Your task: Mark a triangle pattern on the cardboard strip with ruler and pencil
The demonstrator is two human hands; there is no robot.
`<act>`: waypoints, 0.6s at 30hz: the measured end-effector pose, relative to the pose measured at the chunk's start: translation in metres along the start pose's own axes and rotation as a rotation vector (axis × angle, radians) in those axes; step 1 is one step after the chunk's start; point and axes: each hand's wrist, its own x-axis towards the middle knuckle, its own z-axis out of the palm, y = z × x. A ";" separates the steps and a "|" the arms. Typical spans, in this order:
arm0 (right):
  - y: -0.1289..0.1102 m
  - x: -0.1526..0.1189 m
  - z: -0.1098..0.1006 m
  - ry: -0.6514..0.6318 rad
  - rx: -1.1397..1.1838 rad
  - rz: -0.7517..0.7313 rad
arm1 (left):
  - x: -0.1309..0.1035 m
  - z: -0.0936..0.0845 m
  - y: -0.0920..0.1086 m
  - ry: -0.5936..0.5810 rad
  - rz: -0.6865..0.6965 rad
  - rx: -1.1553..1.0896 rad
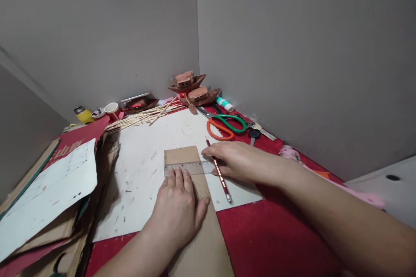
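Note:
A strip of brown cardboard (204, 242) runs from the front edge of view onto a white sheet. Across its far end lies a clear ruler (191, 167). My left hand (177, 207) is flat on the cardboard, fingertips on the ruler's near edge and thumb spread to the right. My right hand (240, 162) is at the ruler's right end, a dark red pencil (219, 173) held slantwise at its fingers. The pencil's point faces away, and its eraser end is towards me. Whether the right fingers also touch the ruler, I cannot tell.
Beyond the white sheet (139, 151) are scissors (224, 125), keys (254, 134), thin wooden sticks (143, 117), brown model boats (201, 95) and a paper cup (112, 110). Cardboard pieces under a drawn-on paper (55, 186) are stacked at left. Grey walls (292, 52) enclose the back.

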 end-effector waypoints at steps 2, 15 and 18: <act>0.000 0.000 0.001 0.001 0.009 0.001 | 0.000 -0.001 0.000 -0.012 -0.006 0.001; -0.006 0.015 0.004 0.309 0.710 0.072 | -0.001 -0.006 -0.001 -0.055 -0.024 -0.092; -0.018 0.032 0.013 0.227 1.040 0.112 | -0.001 -0.006 -0.001 -0.053 -0.019 -0.092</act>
